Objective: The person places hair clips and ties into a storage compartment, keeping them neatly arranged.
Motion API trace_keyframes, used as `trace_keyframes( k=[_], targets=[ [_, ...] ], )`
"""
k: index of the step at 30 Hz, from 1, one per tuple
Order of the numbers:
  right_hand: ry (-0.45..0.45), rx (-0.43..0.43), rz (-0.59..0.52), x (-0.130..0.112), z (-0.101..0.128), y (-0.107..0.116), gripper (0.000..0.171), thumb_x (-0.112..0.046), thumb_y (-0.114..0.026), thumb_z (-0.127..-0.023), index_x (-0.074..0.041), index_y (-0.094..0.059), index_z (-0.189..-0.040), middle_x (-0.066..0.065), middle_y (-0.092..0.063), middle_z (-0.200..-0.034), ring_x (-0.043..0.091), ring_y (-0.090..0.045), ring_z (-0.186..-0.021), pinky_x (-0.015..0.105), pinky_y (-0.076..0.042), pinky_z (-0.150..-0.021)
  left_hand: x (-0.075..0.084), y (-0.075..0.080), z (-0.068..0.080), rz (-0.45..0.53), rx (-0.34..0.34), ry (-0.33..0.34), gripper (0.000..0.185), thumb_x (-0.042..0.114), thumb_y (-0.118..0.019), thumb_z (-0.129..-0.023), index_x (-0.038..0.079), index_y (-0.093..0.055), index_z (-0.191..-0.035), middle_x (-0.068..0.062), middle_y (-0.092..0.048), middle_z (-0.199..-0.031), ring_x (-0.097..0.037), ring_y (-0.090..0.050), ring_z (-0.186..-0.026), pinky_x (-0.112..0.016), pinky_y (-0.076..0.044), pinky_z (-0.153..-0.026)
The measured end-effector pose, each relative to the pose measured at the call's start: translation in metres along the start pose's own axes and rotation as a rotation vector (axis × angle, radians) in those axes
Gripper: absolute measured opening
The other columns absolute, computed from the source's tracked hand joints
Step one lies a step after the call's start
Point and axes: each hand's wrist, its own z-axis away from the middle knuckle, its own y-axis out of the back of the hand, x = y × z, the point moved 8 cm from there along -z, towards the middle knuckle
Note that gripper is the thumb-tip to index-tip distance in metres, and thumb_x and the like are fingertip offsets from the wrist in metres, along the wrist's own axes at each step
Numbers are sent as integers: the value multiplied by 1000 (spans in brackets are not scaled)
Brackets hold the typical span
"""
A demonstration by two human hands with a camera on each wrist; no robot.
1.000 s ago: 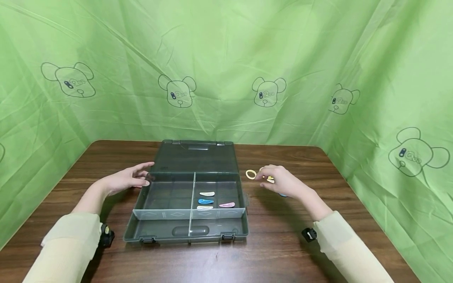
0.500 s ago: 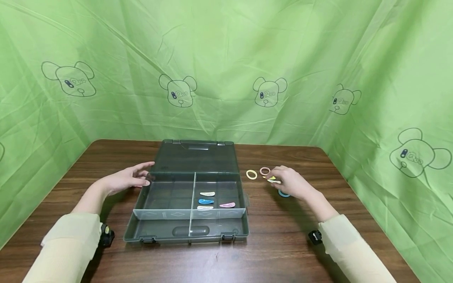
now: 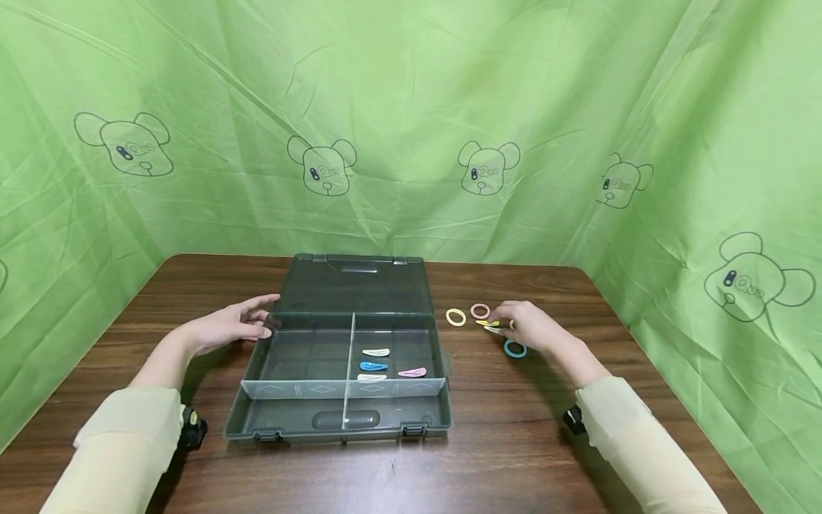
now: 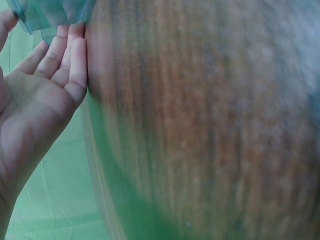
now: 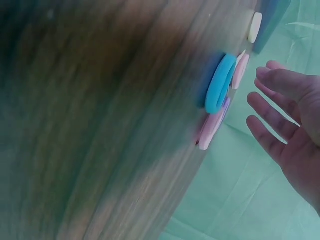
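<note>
My right hand point(image 3: 529, 325) hovers with loosely bent fingers over a small group of hair accessories right of the grey plastic box point(image 3: 234, 421). Its fingertips are close to a white snap hair clip point(image 3: 493, 330) and a yellow one point(image 3: 486, 323). Around them lie a yellow hair tie point(image 3: 456, 310), a pink hair tie point(image 3: 472, 311) and a blue hair tie point(image 5: 215, 95). In the right wrist view nothing shows between the fingers. My left hand point(image 3: 218, 330) rests against the box's left side, thumb and index finger at its edge; something pink peeks out beneath it.
The box lies open, its dark lid point(image 3: 359, 285) folded back. White dividers point(image 3: 295, 389) split the tray. Its right rear compartment holds a blue clip point(image 3: 373, 366), a pink clip point(image 3: 412, 373) and two white clips point(image 3: 375, 353). A green curtain point(image 3: 411, 86) surrounds the wooden table point(image 3: 501, 457).
My right hand has drawn back to the right, away from the yellow hair tie, uncovering the pink and blue hair ties and the clips. The left hand and box have stayed in place.
</note>
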Motion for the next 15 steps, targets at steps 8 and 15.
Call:
trace_keyframes(
  k=[8, 15],
  targets=[
    [-11, -60, 9, 11, -2, -10, 18, 6, -75, -72, -3, -70, -88, 8, -68, -86, 23, -64, -78, 34, -51, -68, 1, 0, 0, 12, 1, -6, 82, 18, -62, -91, 11, -8, -152, -34, -22, -146, -39, -35, -129, -21, -44, -88],
    [-50, -107, 19, 20, -2, -20, 14, 2, -75, -74, -4, -70, -85, 6, -68, -84, 18, -62, -73, 28, -51, -65, 2, -1, 0, 40, -5, -11, 83, 17, -63, -91, 11, -7, -153, -35, -17, -147, -42, -21, -135, -19, -43, -88]
  ],
)
